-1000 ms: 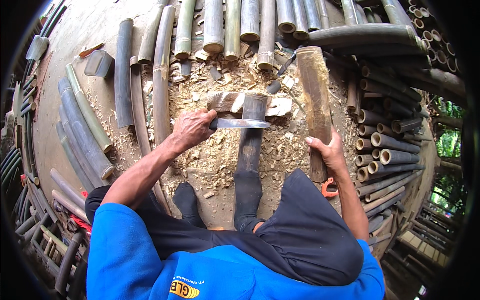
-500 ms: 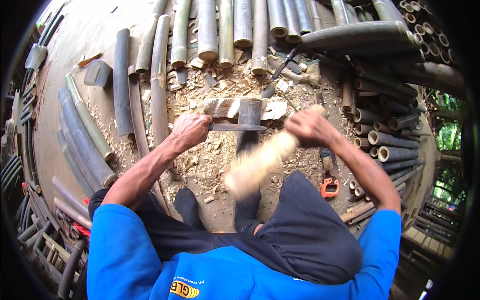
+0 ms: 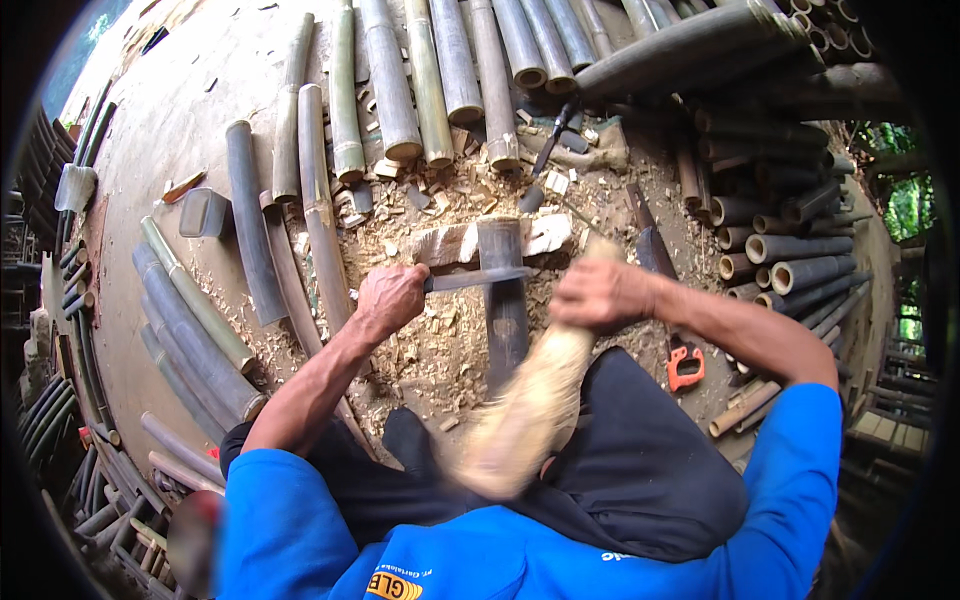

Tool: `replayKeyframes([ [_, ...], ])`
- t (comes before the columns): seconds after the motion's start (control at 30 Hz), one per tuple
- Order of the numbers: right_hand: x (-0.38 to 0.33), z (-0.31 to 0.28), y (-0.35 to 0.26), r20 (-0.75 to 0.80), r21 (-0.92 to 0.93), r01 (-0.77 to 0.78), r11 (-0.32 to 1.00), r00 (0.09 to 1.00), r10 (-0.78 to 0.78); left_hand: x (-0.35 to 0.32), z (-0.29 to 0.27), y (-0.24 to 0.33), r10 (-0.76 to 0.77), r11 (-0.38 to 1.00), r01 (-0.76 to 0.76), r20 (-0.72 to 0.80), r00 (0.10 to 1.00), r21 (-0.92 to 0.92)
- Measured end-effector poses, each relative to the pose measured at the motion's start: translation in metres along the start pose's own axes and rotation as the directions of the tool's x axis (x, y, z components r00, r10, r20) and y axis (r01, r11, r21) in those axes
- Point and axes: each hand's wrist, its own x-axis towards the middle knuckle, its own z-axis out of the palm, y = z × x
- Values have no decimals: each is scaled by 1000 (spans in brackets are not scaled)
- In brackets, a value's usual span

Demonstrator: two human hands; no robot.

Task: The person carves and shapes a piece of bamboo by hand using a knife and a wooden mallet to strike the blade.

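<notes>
My left hand grips the handle of a long knife whose blade lies across the top end of a dark bamboo piece standing between my legs. My right hand is shut on a pale wooden club, blurred by motion, its thick end low near my lap. A pale wooden block lies behind the bamboo piece, among wood chips.
Several bamboo poles lie side by side at the far edge, more stacked at right and left. A saw with an orange handle lies by my right arm. A small grey block sits at left.
My right hand left the ground at the right, picked up the club and swung it in toward the knife. The left hand kept the knife on the bamboo.
</notes>
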Motion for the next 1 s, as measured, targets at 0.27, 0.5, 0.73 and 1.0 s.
replayKeyframes([
  [0.27,-8,9,-12,12,-28,-20,999,1000,20,-1,1,-1,-8,1000,9,19,1000,-15],
  [0.5,8,9,-16,75,82,-193,978,979,187,-6,7,-10,24,999,-24,-27,999,25],
  [0.73,4,-15,1,309,-3,-474,881,837,452,-10,13,-17,-36,998,34,30,999,43],
  [1.0,0,-14,5,309,31,-512,859,822,479,0,13,-18,-15,999,16,-37,999,32],
])
